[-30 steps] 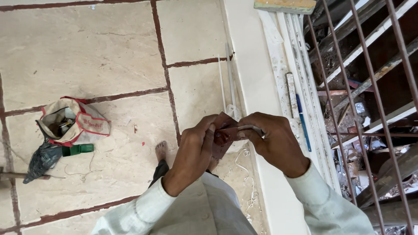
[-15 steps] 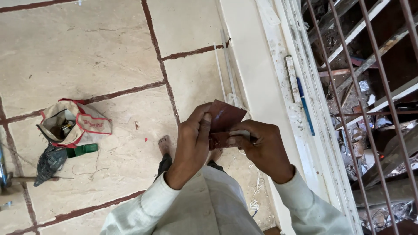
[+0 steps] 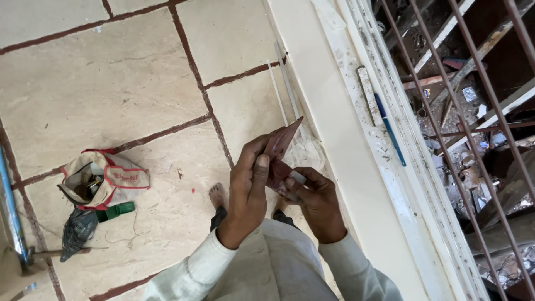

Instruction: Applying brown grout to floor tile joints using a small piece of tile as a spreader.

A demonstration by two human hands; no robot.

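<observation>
- Both hands meet at chest height over the tiled floor (image 3: pixel 83 95): the left hand (image 3: pixel 248 192) is closed around a dark red, flat, wallet-like folder (image 3: pixel 280 149), thumb pressed on its near face, while the right hand (image 3: pixel 315 200) pinches a small pale slip (image 3: pixel 297 177) at the folder's lower edge.
- Held this way, the left hand seems to steady the folder so the right one can work at its opening; the view is partly blocked by fingers, so whether the slip is going in or coming out cannot be told.
- Its long axis runs from near-left up to far-right, the upper corner pointing away from the body toward the window sill (image 3: pixel 356 167).
- Below the hands, a bare foot (image 3: pixel 217 196) stands on the floor, and a crumpled clear plastic bag (image 3: pixel 306 153) lies just beyond the folder.
- On the sill to the right rest a blue pen (image 3: pixel 390 131) and a narrow ruler-like strip (image 3: pixel 366 92), side by side, parallel to the metal window bars (image 3: pixel 446 111).
- Well apart, on the left, a red-trimmed cloth tool bag (image 3: pixel 106 178) sits open beside a green piece (image 3: pixel 116 211) and a dark bundle (image 3: pixel 78 231).
</observation>
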